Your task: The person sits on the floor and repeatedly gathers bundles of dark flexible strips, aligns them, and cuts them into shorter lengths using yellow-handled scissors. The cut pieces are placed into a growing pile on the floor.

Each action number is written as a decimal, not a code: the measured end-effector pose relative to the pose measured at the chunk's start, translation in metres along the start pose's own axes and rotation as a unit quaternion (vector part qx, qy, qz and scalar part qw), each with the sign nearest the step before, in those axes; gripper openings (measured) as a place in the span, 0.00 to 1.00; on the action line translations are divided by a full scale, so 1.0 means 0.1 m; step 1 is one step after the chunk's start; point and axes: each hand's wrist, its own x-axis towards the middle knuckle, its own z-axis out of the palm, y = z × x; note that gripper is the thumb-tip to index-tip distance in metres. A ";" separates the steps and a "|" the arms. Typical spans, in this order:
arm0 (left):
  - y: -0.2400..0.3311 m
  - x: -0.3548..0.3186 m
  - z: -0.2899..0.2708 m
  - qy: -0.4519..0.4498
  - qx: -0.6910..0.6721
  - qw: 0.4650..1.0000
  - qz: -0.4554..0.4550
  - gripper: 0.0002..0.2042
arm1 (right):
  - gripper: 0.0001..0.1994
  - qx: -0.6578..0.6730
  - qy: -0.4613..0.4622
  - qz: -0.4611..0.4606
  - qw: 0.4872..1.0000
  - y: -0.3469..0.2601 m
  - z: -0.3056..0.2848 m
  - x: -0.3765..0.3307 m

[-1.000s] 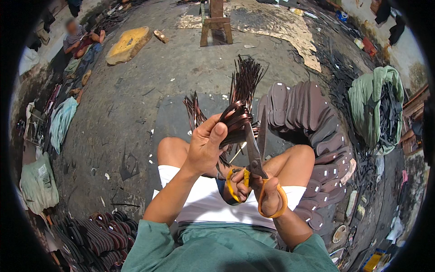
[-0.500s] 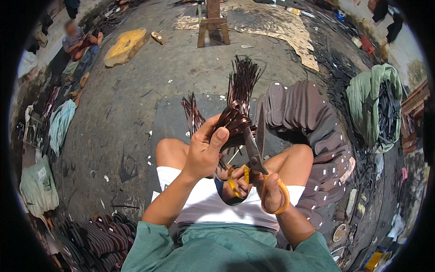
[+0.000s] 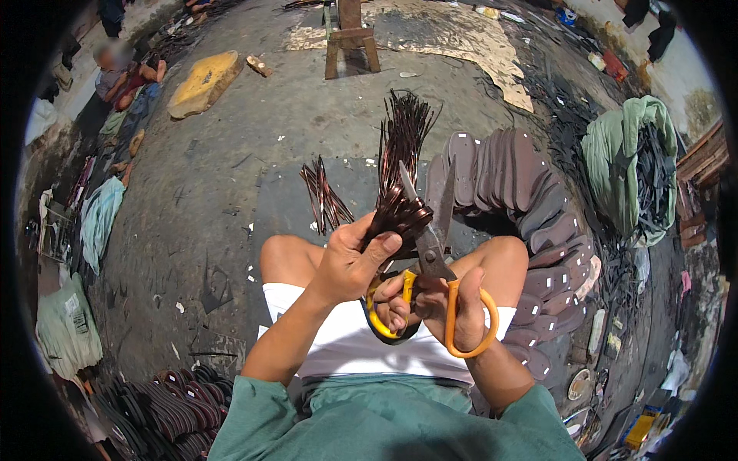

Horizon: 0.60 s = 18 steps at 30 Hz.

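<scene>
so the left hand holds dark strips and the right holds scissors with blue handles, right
Not blue: the head view shows yellow and orange handles. The left hand does hold dark strips, and the right hand the scissors.

Looks like dull metal along the blades (image 3: 447,203) of the scissors (image 3: 432,257), but smooth and plastic-like around the handles (image 3: 452,323). Shines glossy and slick across the brown strips (image 3: 403,138). Appears matt and rubbery on the soles (image 3: 498,173). Turns to soft, creased cloth in the shirt (image 3: 369,419), worn wood in the stool (image 3: 350,34), rough and stained on the floor (image 3: 207,177).
</scene>
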 end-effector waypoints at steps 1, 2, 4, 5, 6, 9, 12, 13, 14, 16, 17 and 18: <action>0.05 0.04 0.02 -0.004 0.008 0.998 0.065 0.15 | 0.52 -0.003 0.013 0.009 1.000 -0.06 0.08 -0.02; 0.03 0.03 -0.02 -0.011 -0.005 0.998 0.056 0.15 | 0.52 0.020 0.000 0.015 1.000 -0.06 0.08 -0.01; 0.05 0.04 -0.10 -0.025 -0.030 0.998 0.039 0.14 | 0.53 0.066 -0.025 0.026 0.997 -0.07 0.08 -0.01; 0.10 0.05 -0.12 -0.045 -0.016 0.998 0.051 0.14 | 0.52 0.076 -0.001 0.044 0.996 -0.08 0.10 -0.04; 0.11 0.06 -0.13 -0.047 -0.013 0.998 0.045 0.14 | 0.51 0.062 -0.014 0.047 0.997 -0.06 0.06 -0.06; 0.10 0.04 -0.21 -0.056 0.002 0.998 0.027 0.13 | 0.46 0.024 0.008 0.050 0.998 0.00 0.05 -0.11; 0.03 0.00 -0.25 -0.053 0.017 0.998 0.025 0.12 | 0.44 -0.026 0.012 0.032 0.999 0.07 0.05 -0.09; 0.03 0.01 -0.22 -0.042 0.010 0.999 0.032 0.12 | 0.44 -0.028 -0.007 0.019 0.999 0.10 -0.01 -0.09; 0.03 0.02 -0.20 -0.030 0.004 0.999 0.039 0.12 | 0.44 -0.042 0.003 0.010 0.999 0.13 -0.02 -0.07; 0.04 0.02 -0.25 -0.068 0.021 0.997 0.017 0.11 | 0.44 -0.066 0.021 -0.012 0.998 0.17 -0.02 -0.06; 0.04 0.03 -0.27 -0.086 0.029 0.996 0.006 0.11 | 0.46 -0.087 0.031 -0.017 0.996 0.17 -0.03 -0.06; 0.05 0.05 -0.26 -0.107 0.048 0.993 0.011 0.11 | 0.46 -0.075 0.043 -0.033 0.996 0.17 -0.01 -0.05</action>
